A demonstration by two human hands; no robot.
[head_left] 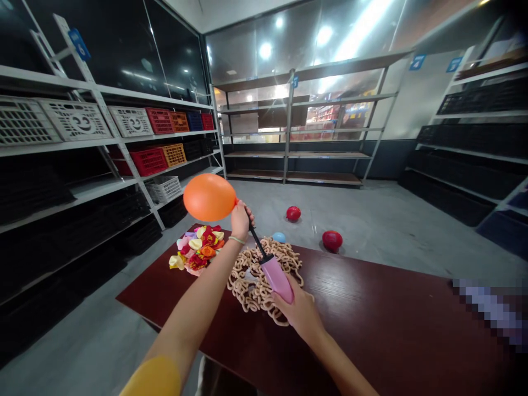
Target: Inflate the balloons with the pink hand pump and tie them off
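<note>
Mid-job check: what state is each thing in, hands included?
Orange balloon: inflated.
Left hand: closed, holding orange balloon.
Pump: black shaft exposed.
Right hand: closed around pump.
Red balloons: inflated, on floor.
Blue balloon: partly hidden, looks inflated.
Tan coils: tangled, on table.
Flowers: heaped on table.

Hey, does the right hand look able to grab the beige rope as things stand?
Probably not straight away: the right hand is wrapped around the pink pump. With that put down, likely yes, since the beige rope lies uncovered close by on the table.
</note>
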